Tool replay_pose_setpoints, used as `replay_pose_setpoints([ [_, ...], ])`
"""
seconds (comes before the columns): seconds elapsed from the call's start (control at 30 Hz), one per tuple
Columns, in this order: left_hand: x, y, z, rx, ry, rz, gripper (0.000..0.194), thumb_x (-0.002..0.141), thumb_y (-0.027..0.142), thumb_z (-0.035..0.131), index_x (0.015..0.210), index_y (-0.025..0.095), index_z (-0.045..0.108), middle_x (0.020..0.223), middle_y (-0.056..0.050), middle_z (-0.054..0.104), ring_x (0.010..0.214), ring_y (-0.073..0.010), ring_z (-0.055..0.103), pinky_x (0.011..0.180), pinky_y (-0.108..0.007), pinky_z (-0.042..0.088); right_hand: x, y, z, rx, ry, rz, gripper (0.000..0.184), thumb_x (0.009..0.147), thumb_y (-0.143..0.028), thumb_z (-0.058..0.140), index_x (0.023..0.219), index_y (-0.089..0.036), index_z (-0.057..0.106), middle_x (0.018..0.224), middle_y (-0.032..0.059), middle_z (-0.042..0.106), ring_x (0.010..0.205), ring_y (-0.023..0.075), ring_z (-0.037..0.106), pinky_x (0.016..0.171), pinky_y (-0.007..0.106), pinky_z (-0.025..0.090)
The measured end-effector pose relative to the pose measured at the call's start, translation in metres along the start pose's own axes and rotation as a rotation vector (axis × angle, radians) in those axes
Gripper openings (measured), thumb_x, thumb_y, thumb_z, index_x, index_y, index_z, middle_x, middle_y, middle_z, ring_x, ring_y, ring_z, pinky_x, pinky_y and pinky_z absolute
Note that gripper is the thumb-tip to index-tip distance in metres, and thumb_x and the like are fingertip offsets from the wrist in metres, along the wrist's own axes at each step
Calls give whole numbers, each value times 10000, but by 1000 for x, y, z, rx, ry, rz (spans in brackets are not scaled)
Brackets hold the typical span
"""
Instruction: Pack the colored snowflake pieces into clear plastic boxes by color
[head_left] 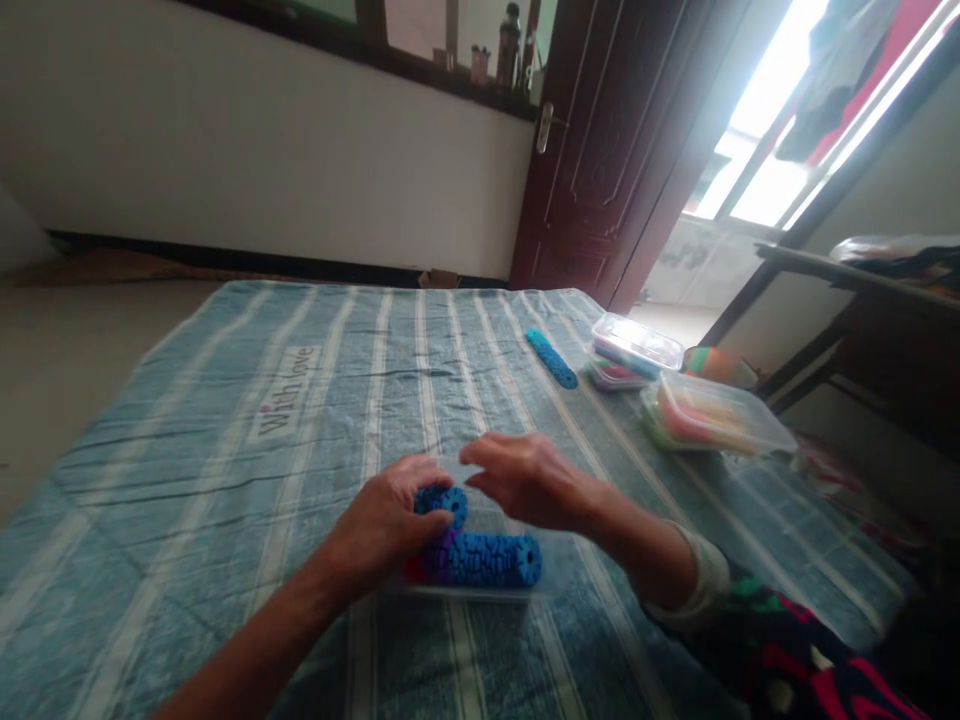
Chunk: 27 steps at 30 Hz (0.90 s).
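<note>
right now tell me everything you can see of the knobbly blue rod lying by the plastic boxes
The knobbly blue rod is a slim cylinder with a bumpy surface, looking like moulded plastic or foam. It lies diagonally on the striped blue cover, touching only that, just left of the clear plastic box.

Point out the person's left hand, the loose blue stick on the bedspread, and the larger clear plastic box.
Left hand (384,528): head view, on the back of the hand.
Loose blue stick (552,358): head view, on the middle of the stick.
Clear plastic box (720,412): head view, on the lid.
</note>
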<state>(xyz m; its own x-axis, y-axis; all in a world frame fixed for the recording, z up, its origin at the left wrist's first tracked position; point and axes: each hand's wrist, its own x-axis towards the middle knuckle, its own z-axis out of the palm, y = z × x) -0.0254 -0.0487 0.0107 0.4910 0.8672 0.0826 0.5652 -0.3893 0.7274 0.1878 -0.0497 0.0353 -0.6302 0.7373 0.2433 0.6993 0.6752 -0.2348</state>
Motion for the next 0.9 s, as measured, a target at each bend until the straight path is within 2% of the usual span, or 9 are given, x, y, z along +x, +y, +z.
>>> replay_pose_setpoints([
  [0.07,0,-1,1,32,30,-31,259,697,340,630,899,211,731,1069,-75,704,1075,-295,633,951,-420,496,2,28,-15,-21,140,118,192,968,-254,485,1054,-176,638,942,57,678,838,171,614,769,295,462],
  [0.13,-1,-1,2,37,36,-33,256,681,310,626,892,211,732,1051,-74,708,1046,-290,646,933,-419,511,7,63,-28,-126,162,314,226,944,-206,487,1096,-170,649,1042,88,684,937,211,623,820,328,460],
  [0.23,-1,2,2,41,40,-36,248,672,288,623,881,214,734,1033,-67,712,1022,-285,658,922,-416,522,16,114,-38,-296,-8,579,348,882,-129,494,1194,-182,641,1196,123,650,1052,262,616,834,340,462],
  [0.3,-2,5,1,44,39,-53,254,676,278,616,890,212,736,1051,-67,711,1019,-281,662,922,-416,525,21,139,-38,-374,-145,636,422,863,-84,458,1235,-187,627,1227,135,627,1075,267,616,827,330,465],
  [0.37,-2,7,1,46,35,-69,266,680,275,610,902,203,738,1066,-73,708,1014,-278,665,921,-413,528,24,155,-35,-400,-222,631,455,845,-58,444,1242,-188,625,1224,136,620,1075,264,620,825,324,467],
  [0.63,-4,8,1,54,47,-81,251,673,262,610,886,218,735,1079,-53,715,1041,-275,665,938,-395,527,29,179,-20,-393,-307,598,455,846,-72,471,1275,-152,603,1269,155,606,1137,283,601,872,319,452],
  [0.9,-4,8,2,48,50,-92,252,676,268,622,893,207,736,1091,-69,713,1064,-286,660,947,-405,526,30,179,-24,-419,-316,621,414,863,-93,471,1231,-159,648,1216,138,649,1127,276,619,876,313,461],
])
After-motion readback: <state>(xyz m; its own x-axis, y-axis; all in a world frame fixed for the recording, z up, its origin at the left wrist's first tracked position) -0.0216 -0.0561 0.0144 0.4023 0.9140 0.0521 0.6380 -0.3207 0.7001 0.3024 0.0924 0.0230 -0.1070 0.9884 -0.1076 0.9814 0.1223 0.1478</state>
